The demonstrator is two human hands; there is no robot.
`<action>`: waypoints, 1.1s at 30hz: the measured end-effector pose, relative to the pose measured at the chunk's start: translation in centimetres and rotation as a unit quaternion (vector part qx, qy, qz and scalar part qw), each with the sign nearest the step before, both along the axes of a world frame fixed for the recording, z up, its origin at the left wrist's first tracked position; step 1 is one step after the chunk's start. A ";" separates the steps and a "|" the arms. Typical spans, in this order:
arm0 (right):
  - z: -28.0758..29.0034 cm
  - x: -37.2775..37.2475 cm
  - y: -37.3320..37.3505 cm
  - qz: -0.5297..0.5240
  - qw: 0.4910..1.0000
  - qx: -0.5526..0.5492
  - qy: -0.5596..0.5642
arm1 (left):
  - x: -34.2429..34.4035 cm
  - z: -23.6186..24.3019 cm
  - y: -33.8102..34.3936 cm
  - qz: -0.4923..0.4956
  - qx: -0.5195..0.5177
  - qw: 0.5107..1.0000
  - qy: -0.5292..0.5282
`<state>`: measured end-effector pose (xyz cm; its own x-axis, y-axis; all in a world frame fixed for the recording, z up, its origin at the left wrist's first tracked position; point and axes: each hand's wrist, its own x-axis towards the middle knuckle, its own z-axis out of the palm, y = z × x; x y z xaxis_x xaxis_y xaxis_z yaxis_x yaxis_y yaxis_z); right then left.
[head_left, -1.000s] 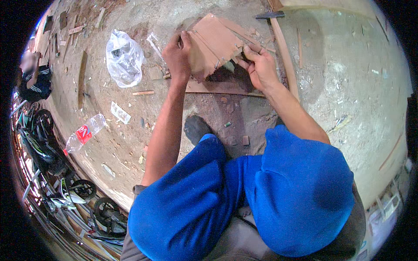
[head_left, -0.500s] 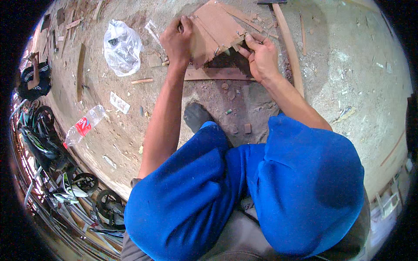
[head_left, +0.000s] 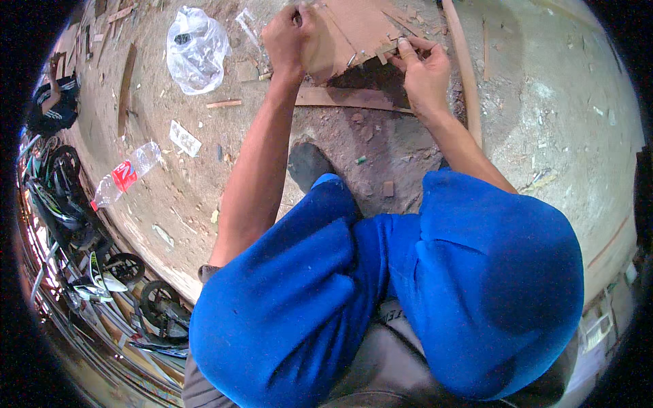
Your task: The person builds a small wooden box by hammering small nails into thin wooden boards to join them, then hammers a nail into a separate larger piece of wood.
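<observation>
Panel (head_left: 340, 39) is held just above the floor (head_left: 530, 143) at the top of the view, its far edge cut off by the rim. Its left edge is gripped by the left hand (head_left: 287, 42), whose fingers are curled in with the thumb pressed down and only a small hollow left between them; a steadying hold seems to be meant. At the ragged near right corner, the thumb and fingers of the right hand (head_left: 426, 73) are pinched nearly together on a small piece (head_left: 386, 52); whether it is joined to the panel cannot be told. With the hands set at opposite sides, the sheet is probably kept from turning while the corner is worked. Dark shadow shows under the near edge, so that side appears to be lifted. Just below it, a plank (head_left: 360, 98) is laid crosswise on the floor, and a stick (head_left: 466, 78) is set to the right of the right hand, so sideways room is limited there. Farther left, well apart from the work, a plastic bag (head_left: 197, 54), a white packet (head_left: 184, 139) and a bottle (head_left: 127, 176) are strewn; beyond them, motorbikes (head_left: 64, 204) are parked near a person (head_left: 54, 105).
</observation>
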<state>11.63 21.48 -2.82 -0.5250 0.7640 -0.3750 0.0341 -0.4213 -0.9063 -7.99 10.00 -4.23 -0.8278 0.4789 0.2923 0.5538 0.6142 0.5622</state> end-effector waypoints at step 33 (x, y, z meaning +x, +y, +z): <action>16.7 10.2 7.4 0.278 0.932 -0.057 -0.226 | 1.7 3.7 2.4 -0.271 -0.012 0.958 0.092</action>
<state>21.84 28.90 13.88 -0.5964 0.3629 -0.7160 0.6439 -0.3164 -0.6966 -6.31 12.42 -0.54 -0.3903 0.8328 0.3926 0.8837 0.2192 0.4136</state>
